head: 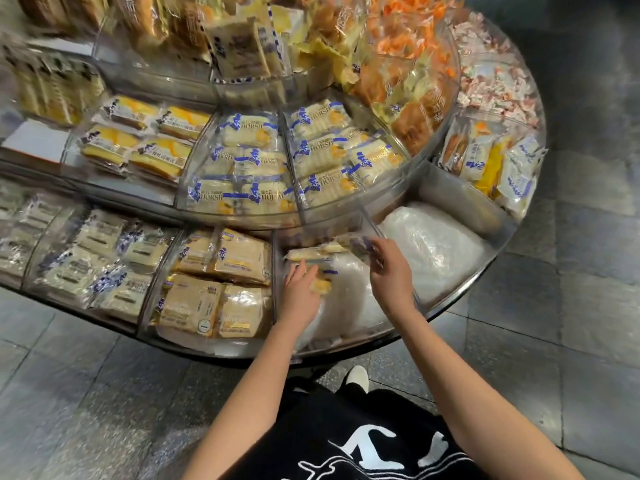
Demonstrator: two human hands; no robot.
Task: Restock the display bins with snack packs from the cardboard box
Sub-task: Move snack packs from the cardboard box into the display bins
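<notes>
Head view. We find a round tiered display stand [467, 296] of clear bins. The bin being filled [329, 345] sits on the lowest tier at 6 o'clock, nearest the person, and is lined with white plastic padding [349, 303].

A few snack packs [311, 255] lie at the bin's 12 o'clock end, on the padding. The left hand [300, 289] rests over a yellow-marked pack [322, 286] at the bin's 9 o'clock side. Its fingers look extended and flat, pressing rather than gripping. The right hand [388, 268] is at 2 o'clock, with fingers curled and pinching the edge of a blue-printed pack [358, 243], which is blurred. The cardboard box is not in view.

Handling, in our judgement:
- **Weight and feel:** the packs are light, soft cakes in slick film, so they would crush under a hard squeeze and slide on the padding.
- **Where to hold:** the crimped end seal or the two long edges are the safest places, with light pressure.

The neighbouring bin at 7 o'clock holds tan packs [221, 282]. HORSH packs [249, 161] fill the tier above.
</notes>
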